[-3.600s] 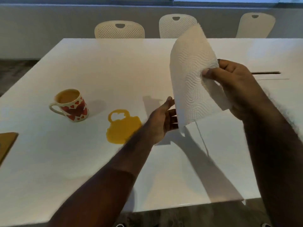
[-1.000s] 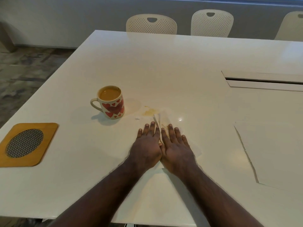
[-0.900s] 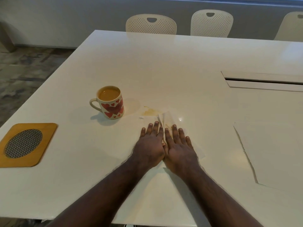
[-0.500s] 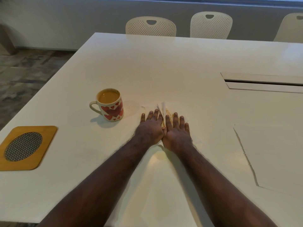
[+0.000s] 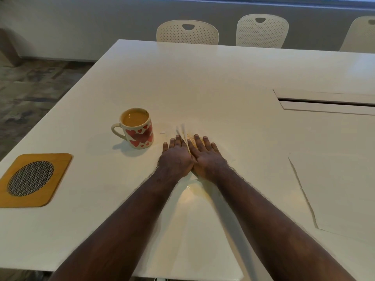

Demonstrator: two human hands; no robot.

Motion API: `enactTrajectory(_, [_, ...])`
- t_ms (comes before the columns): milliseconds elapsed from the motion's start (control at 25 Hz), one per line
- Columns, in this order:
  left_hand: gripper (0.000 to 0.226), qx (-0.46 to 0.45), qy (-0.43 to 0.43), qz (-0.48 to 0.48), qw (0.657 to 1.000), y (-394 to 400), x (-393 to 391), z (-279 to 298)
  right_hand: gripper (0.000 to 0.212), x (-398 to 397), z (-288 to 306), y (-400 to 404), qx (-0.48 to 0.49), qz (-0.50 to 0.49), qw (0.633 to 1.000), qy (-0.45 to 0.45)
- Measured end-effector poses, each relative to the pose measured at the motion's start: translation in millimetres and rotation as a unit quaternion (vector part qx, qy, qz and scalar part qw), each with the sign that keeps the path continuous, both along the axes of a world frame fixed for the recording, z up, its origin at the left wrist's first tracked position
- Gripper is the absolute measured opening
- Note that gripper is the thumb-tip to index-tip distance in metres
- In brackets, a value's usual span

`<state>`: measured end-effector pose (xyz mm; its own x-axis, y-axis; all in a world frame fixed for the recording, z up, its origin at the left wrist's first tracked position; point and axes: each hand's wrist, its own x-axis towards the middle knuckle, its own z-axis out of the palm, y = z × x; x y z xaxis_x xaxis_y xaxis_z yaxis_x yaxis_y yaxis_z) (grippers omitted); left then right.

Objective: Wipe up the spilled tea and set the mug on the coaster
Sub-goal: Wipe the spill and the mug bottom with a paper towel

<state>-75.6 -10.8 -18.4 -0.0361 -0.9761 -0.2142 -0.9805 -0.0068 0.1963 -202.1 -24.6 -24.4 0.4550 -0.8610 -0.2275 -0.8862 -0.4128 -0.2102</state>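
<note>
A white mug (image 5: 138, 130) with red hearts, full of milky tea, stands upright on the white table (image 5: 203, 78), its handle pointing left. Just right of it, my left hand (image 5: 175, 159) and my right hand (image 5: 205, 157) lie flat side by side, pressing a white paper towel (image 5: 182, 131) onto the table. A raised fold of the towel sticks up between my fingertips, with a tea stain on it. A faint wet smear (image 5: 197, 188) shows between my wrists. The wooden coaster (image 5: 58, 163) with a dark mesh oval lies at the far left, apart from the mug.
A small white scrap (image 5: 162, 132) lies between mug and towel. A cable slot (image 5: 324, 102) is set in the table at the right. Three white perforated chairs (image 5: 187, 32) stand behind the far edge. The table's left edge runs close to the coaster.
The towel was held up in the air; now both hands press it flat over the spill. In the last second the hands slid it away from me, closer to the mug, and the yellow puddle is gone.
</note>
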Motion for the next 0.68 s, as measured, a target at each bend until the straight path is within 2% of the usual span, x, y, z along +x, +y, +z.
enactTrajectory(200, [0.075,0.012,-0.039,-0.002,0.999,38,-2,-1,0.066,-5,-3,29,-0.014,0.056,0.998,-0.001])
enactTrajectory(360, [0.072,0.01,-0.039,0.012,0.999,72,-11,-5,0.061,-15,-10,59,-0.03,0.074,0.996,-0.026])
enactTrajectory(520, [0.07,0.013,-0.028,-0.003,1.0,101,-27,-5,0.058,-35,-14,94,-0.04,0.055,0.997,-0.045])
enactTrajectory(680, [0.071,0.02,-0.036,-0.045,0.998,112,-50,-1,0.061,-55,-12,121,-0.038,0.005,0.999,-0.028])
